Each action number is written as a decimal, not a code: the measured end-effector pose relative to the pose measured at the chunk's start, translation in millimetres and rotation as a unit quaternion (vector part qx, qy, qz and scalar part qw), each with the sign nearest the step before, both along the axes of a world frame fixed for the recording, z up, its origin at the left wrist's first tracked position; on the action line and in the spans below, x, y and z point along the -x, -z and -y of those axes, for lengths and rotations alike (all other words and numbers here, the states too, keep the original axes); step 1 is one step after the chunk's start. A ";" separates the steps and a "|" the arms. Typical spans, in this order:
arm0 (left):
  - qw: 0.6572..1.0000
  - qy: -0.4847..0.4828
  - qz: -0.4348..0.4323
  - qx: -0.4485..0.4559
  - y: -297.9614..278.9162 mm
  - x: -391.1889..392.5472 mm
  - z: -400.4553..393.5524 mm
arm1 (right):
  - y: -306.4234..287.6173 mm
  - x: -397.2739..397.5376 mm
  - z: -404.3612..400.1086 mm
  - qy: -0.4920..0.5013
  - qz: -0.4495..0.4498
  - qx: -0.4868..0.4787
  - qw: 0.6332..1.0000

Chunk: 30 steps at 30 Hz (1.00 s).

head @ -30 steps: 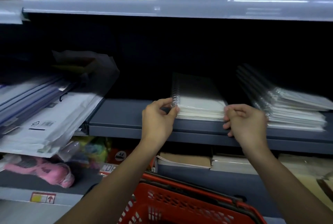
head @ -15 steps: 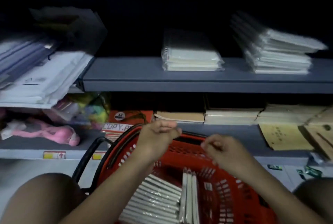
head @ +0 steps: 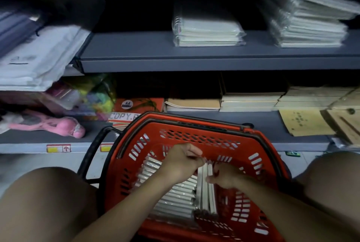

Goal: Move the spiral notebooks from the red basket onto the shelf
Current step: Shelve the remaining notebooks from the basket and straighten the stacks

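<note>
With both hands down in the red basket (head: 196,125) at the lower middle of the frame, I have my left hand (head: 182,162) curled, its fingertips pinching the top edge of the few spiral notebooks (head: 206,183) standing on edge, while my right hand (head: 227,178) curls in against their right side, thumb toward the covers; blur keeps me from telling just how firmly either grips. I judge these will be light and fairly stiff, but the clear wrap looks slippery, so I would clamp several together across both covers near the top rather than by the wire. More wrapped notebooks (head: 171,199) lie fanned on the basket floor just to the left. Beyond, on the grey shelf (head: 136,53) in the upper half, sits the placed stack (head: 208,31), with another wrapped pile (head: 309,25) at upper right.
</note>
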<state>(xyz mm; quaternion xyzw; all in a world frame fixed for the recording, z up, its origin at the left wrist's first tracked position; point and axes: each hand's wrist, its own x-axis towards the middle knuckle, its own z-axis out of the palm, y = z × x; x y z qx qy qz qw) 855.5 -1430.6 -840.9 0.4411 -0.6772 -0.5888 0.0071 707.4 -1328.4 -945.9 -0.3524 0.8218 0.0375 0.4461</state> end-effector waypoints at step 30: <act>0.996 0.079 0.013 -0.045 18.8 -39.4 -8.6 | -179.8 45.4 -88.5 0.226 0.078 0.255 0.937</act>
